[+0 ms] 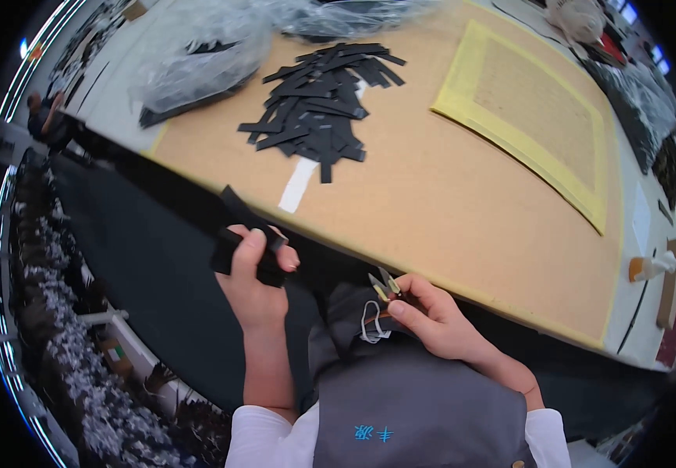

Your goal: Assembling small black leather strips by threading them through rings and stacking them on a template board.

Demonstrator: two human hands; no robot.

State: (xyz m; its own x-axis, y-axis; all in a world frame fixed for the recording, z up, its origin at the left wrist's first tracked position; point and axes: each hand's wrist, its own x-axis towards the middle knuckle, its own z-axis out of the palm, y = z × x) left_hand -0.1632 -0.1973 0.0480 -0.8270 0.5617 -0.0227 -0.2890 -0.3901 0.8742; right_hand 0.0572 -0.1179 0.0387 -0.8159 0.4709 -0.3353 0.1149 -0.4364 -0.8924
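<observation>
My left hand (256,292) is closed around a few black fabric strips (238,209), just off the table's near edge; one strip sticks up past the thumb. In front of my apron, my right hand (438,324) grips a small pair of thread snips (385,285), blades pointing up and spread apart. A white cord loop (364,324) hangs beside the snips. On the tan tabletop (400,195) beyond my hands lies a loose heap of similar black strips (314,105). A white strip (299,186) juts from the heap toward me.
Clear plastic bags with dark contents (205,66) lie behind and left of the heap. A yellow-edged board (525,117) is at the right, with a bottle with an orange part (650,267) beyond it. Another person (47,121) is at far left.
</observation>
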